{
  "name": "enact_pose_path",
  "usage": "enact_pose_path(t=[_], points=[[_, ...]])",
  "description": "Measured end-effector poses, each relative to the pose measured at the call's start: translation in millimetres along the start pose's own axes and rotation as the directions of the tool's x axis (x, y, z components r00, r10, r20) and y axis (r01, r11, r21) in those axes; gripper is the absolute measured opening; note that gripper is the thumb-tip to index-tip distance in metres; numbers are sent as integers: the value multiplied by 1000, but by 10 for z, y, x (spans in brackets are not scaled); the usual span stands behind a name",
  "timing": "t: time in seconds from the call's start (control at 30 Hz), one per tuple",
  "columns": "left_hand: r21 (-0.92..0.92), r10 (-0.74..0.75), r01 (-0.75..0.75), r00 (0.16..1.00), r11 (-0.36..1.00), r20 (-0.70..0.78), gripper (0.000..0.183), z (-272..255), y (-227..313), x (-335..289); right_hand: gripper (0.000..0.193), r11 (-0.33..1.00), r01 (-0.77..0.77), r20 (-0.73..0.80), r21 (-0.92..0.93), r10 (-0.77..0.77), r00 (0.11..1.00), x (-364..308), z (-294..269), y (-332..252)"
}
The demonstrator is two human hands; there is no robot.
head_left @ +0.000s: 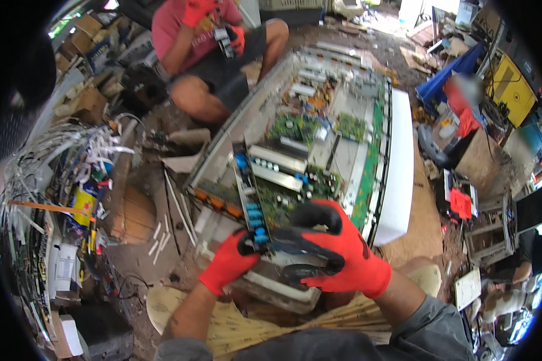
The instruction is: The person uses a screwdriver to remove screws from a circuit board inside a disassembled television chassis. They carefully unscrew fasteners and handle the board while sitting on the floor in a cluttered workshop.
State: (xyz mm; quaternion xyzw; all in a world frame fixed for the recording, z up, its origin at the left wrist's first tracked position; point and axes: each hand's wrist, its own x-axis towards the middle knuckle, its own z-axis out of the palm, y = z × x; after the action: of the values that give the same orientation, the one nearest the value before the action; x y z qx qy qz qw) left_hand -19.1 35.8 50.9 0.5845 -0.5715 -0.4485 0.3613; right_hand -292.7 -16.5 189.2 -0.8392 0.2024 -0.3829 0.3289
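Both my hands wear red gloves with black-coated fingers. My left hand (232, 260) grips the near end of a long, narrow circuit board (247, 191) with blue components along it. The board stands tilted above the large opened panel. Close beside its near end, my right hand (349, 253) is curled round something dark and blurred (304, 242), whose kind I cannot make out. Beneath and beyond my hands lies the opened panel (226, 135), a metal frame holding several green circuit boards (292, 126), pale metal bars and a long green strip (373, 162) on its right side.
Across the panel sits another person (190, 45) in red gloves, holding a small grey part (226, 42). A heap of cables and scrap (60, 162) lies left. White sheet material (397, 168) borders the panel's right; a yellow panel (512, 90) and a wooden frame (491, 237) stand farther right.
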Motion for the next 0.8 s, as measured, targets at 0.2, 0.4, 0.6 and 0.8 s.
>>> enact_pose_path(t=[0.2,0.4,0.6,0.8], points=[[103,-38,36,999,994,13,49,-4,-51,-4,64,990,52,69,133,-61,996,-32,-44,-5],[-153,14,-19,999,988,-33,51,37,-644,128,48,982,173,-43,75,-170,984,-86,171,97],[-23,160,-160,987,987,7,41,14,-619,251,56,963,26,-34,270,-17,999,-59,199,8],[-56,285,-281,956,958,68,31,87,-236,179,66,987,154,-120,-54,-160,980,-130,219,64]])
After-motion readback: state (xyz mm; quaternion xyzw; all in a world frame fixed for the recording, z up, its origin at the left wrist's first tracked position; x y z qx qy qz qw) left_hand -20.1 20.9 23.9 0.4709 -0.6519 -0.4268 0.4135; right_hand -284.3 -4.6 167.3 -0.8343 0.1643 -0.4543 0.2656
